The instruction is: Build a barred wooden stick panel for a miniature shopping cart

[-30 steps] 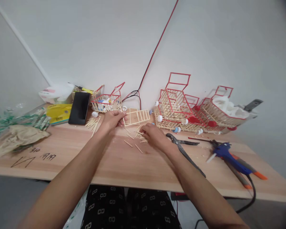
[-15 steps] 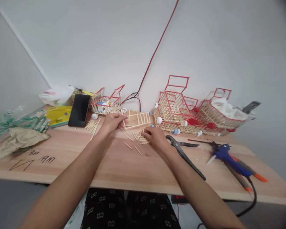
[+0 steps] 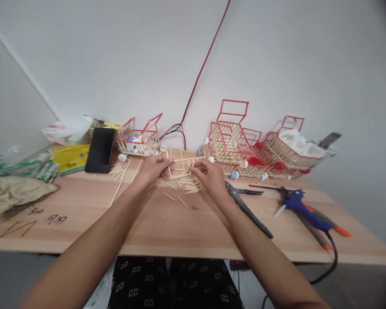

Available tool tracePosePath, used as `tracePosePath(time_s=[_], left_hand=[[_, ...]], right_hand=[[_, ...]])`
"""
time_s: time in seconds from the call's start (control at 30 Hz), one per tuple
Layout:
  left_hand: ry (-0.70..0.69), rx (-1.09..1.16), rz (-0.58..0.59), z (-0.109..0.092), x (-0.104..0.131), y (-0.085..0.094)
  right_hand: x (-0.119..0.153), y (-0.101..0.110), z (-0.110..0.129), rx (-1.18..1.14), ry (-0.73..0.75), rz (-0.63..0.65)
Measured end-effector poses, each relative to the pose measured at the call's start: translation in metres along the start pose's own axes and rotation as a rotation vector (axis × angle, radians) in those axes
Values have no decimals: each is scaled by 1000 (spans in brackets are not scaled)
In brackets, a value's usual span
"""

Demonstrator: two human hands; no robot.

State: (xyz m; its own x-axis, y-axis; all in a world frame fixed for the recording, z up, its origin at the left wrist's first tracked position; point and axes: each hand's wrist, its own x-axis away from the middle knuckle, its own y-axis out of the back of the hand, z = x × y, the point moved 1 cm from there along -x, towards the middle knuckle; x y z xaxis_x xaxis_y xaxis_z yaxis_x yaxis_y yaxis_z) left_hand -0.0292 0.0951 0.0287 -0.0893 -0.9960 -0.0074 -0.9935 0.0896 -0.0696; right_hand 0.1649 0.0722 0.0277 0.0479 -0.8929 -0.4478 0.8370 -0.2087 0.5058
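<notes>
My left hand (image 3: 158,167) pinches the left end of a small frame of thin wooden sticks (image 3: 180,160), held just above the table. At the frame's right part, my right hand (image 3: 207,172) is closed, with a short stick (image 3: 190,165) between thumb and fingers. Below and between the hands lies a loose pile of short sticks (image 3: 190,184). Two single sticks (image 3: 183,203) rest nearer the front. Another rectangular stick frame (image 3: 176,150) shows behind the held one, partly covered.
Stick baskets with red rims (image 3: 231,141) stand at the back right, smaller ones (image 3: 138,143) at the back left. Black pliers (image 3: 249,210) and a blue glue gun (image 3: 297,204) lie right. A phone (image 3: 100,149), yellow packet (image 3: 71,159) and plastic bags are left.
My right hand has risen from the stick pile to the held frame, bringing a short stick. The view has shifted slightly, and the frame's right side is now partly behind my right fingers.
</notes>
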Motion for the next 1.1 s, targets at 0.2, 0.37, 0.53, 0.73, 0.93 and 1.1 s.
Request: tracePosePath(time_s=[0.2, 0.37, 0.53, 0.73, 0.93, 1.1], left_hand=[[19, -3, 61, 6, 0, -9], [4, -19, 81, 9, -1, -10], [10, -8, 86, 7, 1, -10], [2, -7, 94, 6, 2, -10], [-3, -12, 84, 3, 5, -13], [-15, 9, 70, 2, 7, -14]], right_hand=[[3, -8, -1, 158, 10, -32], [7, -7, 2, 375, -14, -31], [8, -10, 6, 441, -6, -23], [8, -11, 5, 457, -19, -36], [7, -11, 3, 435, -14, -22], [7, -12, 1, 422, -19, -27]])
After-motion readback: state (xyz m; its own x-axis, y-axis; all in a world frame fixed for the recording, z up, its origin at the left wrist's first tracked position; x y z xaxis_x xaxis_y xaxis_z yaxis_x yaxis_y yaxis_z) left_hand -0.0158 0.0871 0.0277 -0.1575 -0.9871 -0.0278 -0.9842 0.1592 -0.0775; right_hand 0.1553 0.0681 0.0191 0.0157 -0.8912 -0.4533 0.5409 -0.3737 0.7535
